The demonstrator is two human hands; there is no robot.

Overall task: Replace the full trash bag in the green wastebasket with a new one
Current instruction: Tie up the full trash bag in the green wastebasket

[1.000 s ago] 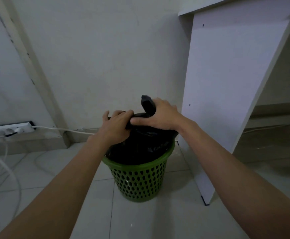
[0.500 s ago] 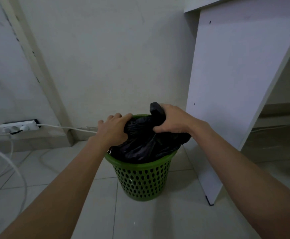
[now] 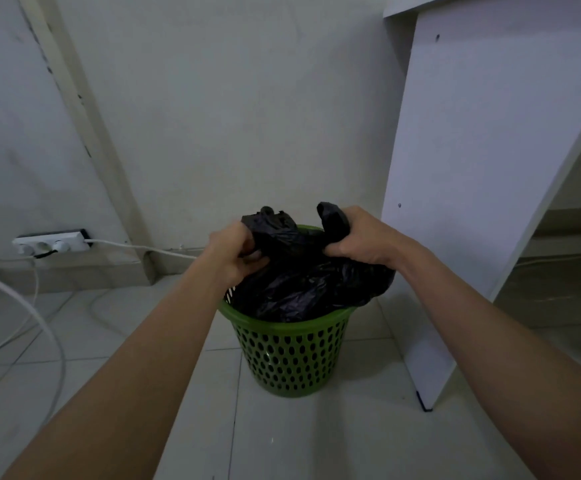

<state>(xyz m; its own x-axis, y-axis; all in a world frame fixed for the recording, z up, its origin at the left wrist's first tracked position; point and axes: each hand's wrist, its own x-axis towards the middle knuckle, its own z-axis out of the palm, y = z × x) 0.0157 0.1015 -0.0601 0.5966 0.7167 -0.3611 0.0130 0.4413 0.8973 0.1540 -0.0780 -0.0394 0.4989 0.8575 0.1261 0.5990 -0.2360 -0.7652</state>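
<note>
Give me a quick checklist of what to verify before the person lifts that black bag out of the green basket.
1. Left hand gripping the bag's left flap: ok.
2. Right hand gripping the right flap: ok.
3. Black bag closed at the top: not ok, the two flaps are held apart, not tied.
4. Bag free of the green basket rim: cannot tell; its right side bulges over the rim.
5. Room to lift: ok above, but the white board stands close on the right.
6. White cable on the floor: ok, it lies left of the basket.
</note>
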